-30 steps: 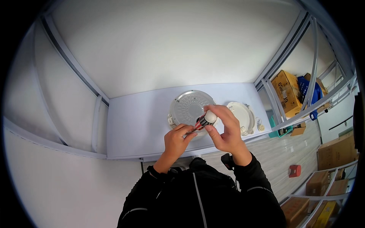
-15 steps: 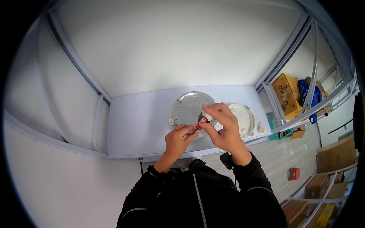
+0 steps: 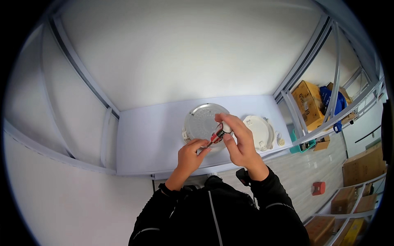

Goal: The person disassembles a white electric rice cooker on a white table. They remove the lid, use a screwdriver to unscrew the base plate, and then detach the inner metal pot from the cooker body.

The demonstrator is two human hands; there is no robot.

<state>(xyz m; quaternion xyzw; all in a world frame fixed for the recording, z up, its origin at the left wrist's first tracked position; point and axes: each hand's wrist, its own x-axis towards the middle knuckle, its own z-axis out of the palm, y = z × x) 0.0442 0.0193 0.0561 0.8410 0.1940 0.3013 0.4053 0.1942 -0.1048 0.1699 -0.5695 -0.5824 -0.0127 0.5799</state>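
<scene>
My right hand grips a screwdriver with a red, black and white handle, fingers wrapped round its thick end. Its thin shaft slants down to the left, toward my left hand. There my left thumb and forefinger close at the tip; whether they pinch the tip itself or a small part on it is too small to tell. Both hands are above the near side of a round silver-grey metal disc with a patterned face, which partly hides behind them. A white round plastic cover lies on the table to its right.
A small cream-coloured round part lies by the right end of the white table. Metal frame posts stand at that end. Beyond are a cardboard box, a teal crate and a red stool on the floor.
The screwdriver's end in my right hand has shifted slightly, showing more of its handle and shaft. My left fingers have stayed near the tip.
</scene>
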